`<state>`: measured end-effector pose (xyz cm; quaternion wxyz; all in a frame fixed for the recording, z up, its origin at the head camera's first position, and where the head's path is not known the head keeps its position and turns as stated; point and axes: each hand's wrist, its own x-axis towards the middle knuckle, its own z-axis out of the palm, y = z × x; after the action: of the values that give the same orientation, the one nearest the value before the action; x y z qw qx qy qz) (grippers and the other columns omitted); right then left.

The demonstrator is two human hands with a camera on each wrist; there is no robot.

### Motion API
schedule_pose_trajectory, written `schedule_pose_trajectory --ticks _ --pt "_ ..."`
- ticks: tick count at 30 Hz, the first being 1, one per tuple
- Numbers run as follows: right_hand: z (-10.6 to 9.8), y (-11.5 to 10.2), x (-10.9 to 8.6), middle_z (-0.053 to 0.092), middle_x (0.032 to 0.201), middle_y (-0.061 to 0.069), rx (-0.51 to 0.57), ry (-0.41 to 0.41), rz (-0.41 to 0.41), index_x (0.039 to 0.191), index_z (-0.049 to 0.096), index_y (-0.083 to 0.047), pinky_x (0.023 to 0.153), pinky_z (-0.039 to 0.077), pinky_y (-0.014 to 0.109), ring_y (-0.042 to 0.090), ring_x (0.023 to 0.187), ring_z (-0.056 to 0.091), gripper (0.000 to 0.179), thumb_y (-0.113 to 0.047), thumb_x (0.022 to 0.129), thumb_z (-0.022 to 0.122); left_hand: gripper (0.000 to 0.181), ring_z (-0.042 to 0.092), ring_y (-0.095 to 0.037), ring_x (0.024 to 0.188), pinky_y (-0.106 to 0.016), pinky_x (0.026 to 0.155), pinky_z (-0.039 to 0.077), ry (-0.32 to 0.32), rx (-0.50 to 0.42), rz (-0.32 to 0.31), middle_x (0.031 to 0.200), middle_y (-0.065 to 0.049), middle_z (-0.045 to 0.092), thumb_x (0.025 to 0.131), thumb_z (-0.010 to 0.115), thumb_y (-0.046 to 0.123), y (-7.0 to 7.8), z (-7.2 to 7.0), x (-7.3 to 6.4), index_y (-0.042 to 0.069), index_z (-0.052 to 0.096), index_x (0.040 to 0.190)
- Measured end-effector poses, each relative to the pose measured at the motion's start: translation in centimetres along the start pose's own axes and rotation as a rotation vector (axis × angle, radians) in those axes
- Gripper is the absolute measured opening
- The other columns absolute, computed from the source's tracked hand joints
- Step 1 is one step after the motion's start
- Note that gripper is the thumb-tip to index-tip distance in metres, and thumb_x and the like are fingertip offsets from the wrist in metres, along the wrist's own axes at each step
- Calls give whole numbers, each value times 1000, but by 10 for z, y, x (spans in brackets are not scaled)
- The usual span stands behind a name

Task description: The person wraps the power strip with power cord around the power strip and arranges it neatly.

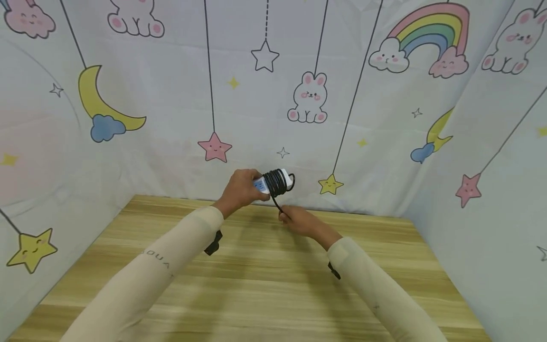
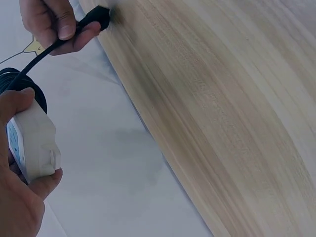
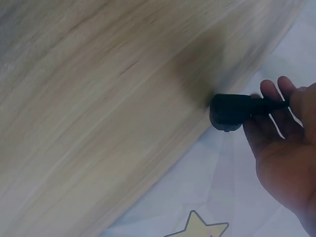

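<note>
My left hand point(image 1: 243, 189) grips one end of a white power strip point(image 2: 37, 140) with a blue face, held up over the far edge of the table. A black cord point(image 1: 277, 183) is wound several times round the strip's other end. From the coil a length of cord runs to my right hand point(image 1: 302, 221), which pinches it between thumb and fingers close to the plug. In the right wrist view the black plug point(image 3: 229, 111) sticks out past the fingertips. The head view hides the plug behind the right hand.
The wood-grain table point(image 1: 256, 285) spreads below both hands. Behind it and at both sides hangs a white cloth point(image 1: 171, 95) printed with stars, rabbits, moons and a rainbow. Dark straps point(image 1: 212, 243) show beneath the wrists.
</note>
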<state>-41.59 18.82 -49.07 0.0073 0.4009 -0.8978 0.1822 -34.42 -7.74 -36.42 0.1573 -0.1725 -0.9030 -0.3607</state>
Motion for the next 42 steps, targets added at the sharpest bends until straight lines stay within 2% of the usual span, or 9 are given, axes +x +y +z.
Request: schedule_pose_trajectory --ticks 6,11,13,18,22,26,33,35,42 --pt "24 36 8 77 123 -4 -242 18 48 124 74 -23 87 50 67 22 114 69 42 -53 120 45 59 75 -28 96 -42 85 64 -117 -40 0 117 -17 84 78 102 20 -8 3 -2 -2 80 128" --pt "-18 -41 -14 77 140 14 -273 -55 160 129 79 -14 95 54 65 40 124 65 31 -33 118 59 62 74 -27 100 -41 89 63 -223 -27 4 124 -16 83 77 103 21 -20 7 -6 2 79 131" --pt "-37 -75 -23 75 141 22 -248 -91 216 128 79 -7 107 54 65 46 125 63 28 -27 116 63 63 74 -26 102 -41 91 63 -264 -15 9 126 -16 83 78 103 21 -24 10 -9 2 79 133" --pt "-28 -67 -24 66 154 21 -308 -108 292 142 72 1 115 54 59 45 133 61 41 -29 115 65 61 75 -24 105 -41 94 63 -333 -5 45 127 -16 83 78 104 18 -35 19 -14 2 79 132" --pt "-27 -62 -24 56 162 19 -310 -132 322 153 66 -2 117 54 57 44 141 57 44 -20 113 69 58 73 -22 104 -39 93 62 -389 -2 78 125 -14 84 76 103 14 -44 27 -15 4 80 129" --pt "-24 -47 -23 53 166 20 -244 -106 253 157 65 -8 121 51 59 46 148 54 45 -14 112 69 57 73 -22 107 -40 97 61 -442 5 129 127 -14 83 76 102 11 -50 34 -18 4 80 129" --pt "32 68 7 58 162 20 -2 18 78 133 79 -17 122 51 62 47 147 58 36 -2 102 70 60 71 -25 117 -44 105 58 -506 12 204 134 -12 81 77 100 7 -54 39 -13 7 78 133" --pt "33 74 12 60 161 18 34 28 73 132 82 -17 123 50 61 45 148 60 37 -2 99 71 64 71 -28 122 -47 109 58 -531 36 210 138 -14 79 79 100 9 -55 40 -11 6 77 138" --pt "4 34 11 70 151 20 55 19 133 135 83 -8 120 54 54 41 143 66 43 5 101 60 77 65 -37 144 -54 124 51 -616 134 205 154 -18 71 88 95 15 -58 39 -4 3 63 157"
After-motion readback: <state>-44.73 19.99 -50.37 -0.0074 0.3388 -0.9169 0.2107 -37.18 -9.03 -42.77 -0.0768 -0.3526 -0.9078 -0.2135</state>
